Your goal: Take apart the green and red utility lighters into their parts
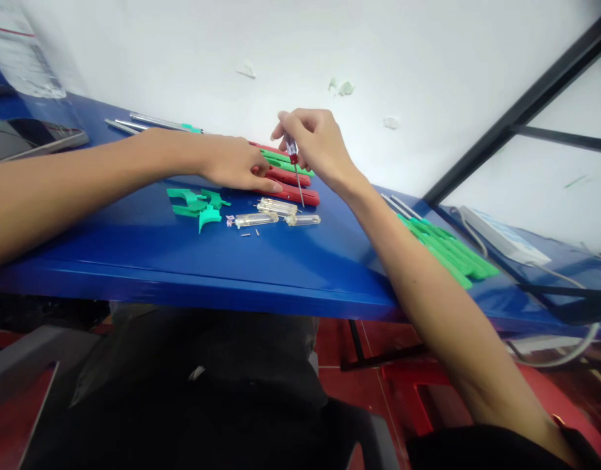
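Note:
My right hand (317,140) grips a small screwdriver (293,156) by its clear and red handle. Its thin metal shaft slants down, the tip close to the nearest red plastic handle (307,196). My left hand (239,164) lies over the left ends of the red and green handles, its thumb along the nearest red one and its other fingers curled and partly hidden. More red handles and a green handle (300,167) lie side by side behind. In front are clear plastic cartridges (257,220) and two tiny screws (245,234).
Teal curved plastic pieces (210,217) lie left of the cartridges. Metal rods (158,121) lie near the wall. Several green handles (447,251) with rods are on the right, near a white power strip (506,236). A phone-like device (36,138) rests at left on the blue table (183,261).

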`<control>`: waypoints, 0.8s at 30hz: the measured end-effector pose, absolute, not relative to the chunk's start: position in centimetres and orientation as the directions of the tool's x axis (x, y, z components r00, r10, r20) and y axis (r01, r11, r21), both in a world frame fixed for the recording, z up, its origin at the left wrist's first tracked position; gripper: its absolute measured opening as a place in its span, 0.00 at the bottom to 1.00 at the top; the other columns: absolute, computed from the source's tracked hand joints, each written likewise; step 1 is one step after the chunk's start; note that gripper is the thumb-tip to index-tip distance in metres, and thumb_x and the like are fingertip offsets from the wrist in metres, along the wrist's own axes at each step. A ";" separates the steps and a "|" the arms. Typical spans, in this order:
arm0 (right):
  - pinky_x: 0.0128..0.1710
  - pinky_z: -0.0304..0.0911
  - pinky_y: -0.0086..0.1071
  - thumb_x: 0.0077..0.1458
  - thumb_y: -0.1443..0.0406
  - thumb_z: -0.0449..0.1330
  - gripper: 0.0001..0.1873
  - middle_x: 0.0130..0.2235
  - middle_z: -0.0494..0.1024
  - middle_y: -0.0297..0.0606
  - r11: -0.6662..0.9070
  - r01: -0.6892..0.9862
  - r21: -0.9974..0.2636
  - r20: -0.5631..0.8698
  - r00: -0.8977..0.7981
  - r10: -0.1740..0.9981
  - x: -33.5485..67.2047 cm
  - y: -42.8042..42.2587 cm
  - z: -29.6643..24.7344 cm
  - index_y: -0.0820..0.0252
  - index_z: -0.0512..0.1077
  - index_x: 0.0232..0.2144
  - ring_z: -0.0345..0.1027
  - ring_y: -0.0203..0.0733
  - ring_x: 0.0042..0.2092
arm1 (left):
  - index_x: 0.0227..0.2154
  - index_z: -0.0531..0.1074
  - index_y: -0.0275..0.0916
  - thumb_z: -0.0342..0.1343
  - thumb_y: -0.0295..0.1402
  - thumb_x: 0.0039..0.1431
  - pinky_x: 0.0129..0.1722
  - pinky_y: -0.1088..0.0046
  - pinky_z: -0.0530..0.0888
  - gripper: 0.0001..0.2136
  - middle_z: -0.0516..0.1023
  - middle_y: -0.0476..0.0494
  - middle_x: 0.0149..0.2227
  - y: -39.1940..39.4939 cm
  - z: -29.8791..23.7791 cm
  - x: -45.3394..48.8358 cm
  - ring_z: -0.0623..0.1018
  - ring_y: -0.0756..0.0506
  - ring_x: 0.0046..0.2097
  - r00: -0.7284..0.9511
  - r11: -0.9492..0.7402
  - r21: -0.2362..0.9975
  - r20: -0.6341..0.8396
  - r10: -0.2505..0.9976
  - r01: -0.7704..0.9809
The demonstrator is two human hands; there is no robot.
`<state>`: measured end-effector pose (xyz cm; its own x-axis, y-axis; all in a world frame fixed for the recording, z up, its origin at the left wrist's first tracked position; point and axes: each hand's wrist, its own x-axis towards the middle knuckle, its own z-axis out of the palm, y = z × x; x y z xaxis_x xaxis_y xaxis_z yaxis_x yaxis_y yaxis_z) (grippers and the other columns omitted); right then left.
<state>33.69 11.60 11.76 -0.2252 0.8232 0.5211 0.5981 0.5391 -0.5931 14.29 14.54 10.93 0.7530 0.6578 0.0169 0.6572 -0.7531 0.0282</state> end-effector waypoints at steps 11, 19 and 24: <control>0.35 0.65 0.42 0.67 0.48 0.55 0.19 0.35 0.84 0.36 0.528 0.585 -0.616 0.511 -0.213 0.832 33.8 11.8 11.6 0.45 0.76 0.28 0.72 0.47 0.34 | 0.37 0.80 0.41 0.41 0.74 0.63 0.65 0.55 0.65 0.40 0.85 0.40 0.47 14.7 10.9 14.4 0.77 0.31 0.59 0.724 -0.723 0.056 0.012 0.690 0.688; 0.37 0.65 0.43 0.66 0.48 0.54 0.19 0.36 0.84 0.36 0.518 0.659 -0.545 0.494 -0.247 0.834 33.7 11.2 11.8 0.43 0.76 0.28 0.75 0.50 0.38 | 0.45 0.82 0.43 0.41 0.74 0.63 0.61 0.58 0.67 0.40 0.86 0.44 0.42 15.0 10.7 14.0 0.77 0.34 0.57 0.760 -0.761 0.047 0.032 0.649 0.647; 0.46 0.66 0.45 0.66 0.50 0.53 0.18 0.36 0.84 0.35 0.569 0.726 -0.387 0.475 -0.372 0.798 33.6 10.8 11.5 0.41 0.74 0.26 0.75 0.54 0.42 | 0.46 0.84 0.42 0.42 0.76 0.61 0.56 0.56 0.70 0.43 0.85 0.41 0.38 15.2 10.5 13.8 0.79 0.34 0.49 0.742 -0.742 0.088 0.043 0.669 0.664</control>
